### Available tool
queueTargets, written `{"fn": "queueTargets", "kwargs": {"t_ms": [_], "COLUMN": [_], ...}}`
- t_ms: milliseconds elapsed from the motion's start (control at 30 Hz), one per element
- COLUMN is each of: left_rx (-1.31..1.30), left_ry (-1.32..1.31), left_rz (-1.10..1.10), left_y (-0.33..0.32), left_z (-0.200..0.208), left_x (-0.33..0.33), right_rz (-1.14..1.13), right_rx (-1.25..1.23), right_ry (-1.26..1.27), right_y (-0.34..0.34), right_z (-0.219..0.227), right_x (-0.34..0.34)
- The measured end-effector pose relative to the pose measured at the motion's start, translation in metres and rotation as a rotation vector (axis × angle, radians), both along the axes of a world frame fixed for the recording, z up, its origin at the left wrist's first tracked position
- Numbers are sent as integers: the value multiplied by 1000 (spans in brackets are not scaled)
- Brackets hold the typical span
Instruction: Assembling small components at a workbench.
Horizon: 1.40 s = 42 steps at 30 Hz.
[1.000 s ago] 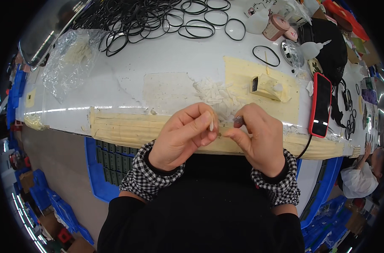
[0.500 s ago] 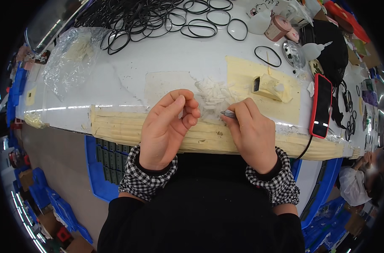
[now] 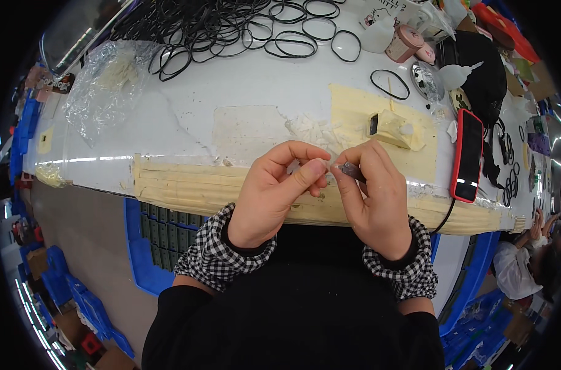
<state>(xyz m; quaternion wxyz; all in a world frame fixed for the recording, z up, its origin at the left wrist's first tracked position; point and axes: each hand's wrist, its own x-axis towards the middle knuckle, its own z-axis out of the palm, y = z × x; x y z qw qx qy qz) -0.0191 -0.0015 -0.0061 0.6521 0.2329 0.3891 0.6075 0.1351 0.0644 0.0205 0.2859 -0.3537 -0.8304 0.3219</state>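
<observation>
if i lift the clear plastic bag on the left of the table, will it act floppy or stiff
The clear plastic bag looks floppy: its thin film lies crumpled and creased. It's probably light, though the pale clump showing through it may make that part sag. Its glossy surface could feel slippery.
</observation>
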Motion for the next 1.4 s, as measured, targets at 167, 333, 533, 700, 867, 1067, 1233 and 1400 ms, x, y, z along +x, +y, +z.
{"fn": "queueTargets", "kwargs": {"t_ms": [167,333,533,700,867,1067,1233,1400], "left_rx": [-58,-95,-98,-96,-122,-92,-101,-106], "left_ry": [-166,-269,-316,-288,-207,-162,-149,-157], "left_rz": [-74,-152,-217,-220,-191,-189,-187,-191], "left_y": [0,0,0,0,-1,-1,-1,-2], "left_z": [2,2,2,1,2,1,1,1], "left_x": [0,-4,-6,-8,-5,-6,-7,-8], "right_rz": [72,95,94,91,92,108,119,113], "right_rx": [14,156,226,220,217,230,232,230], "right_ry": [67,-114,-178,-181,-197,-234,-239,-228], "right_y": [0,3,1,0,0,0,0,-1], "right_z": [2,1,-4,-4,-3,-1,-3,-2], "right_x": [1,4,4,4,5,5,5,5]}}
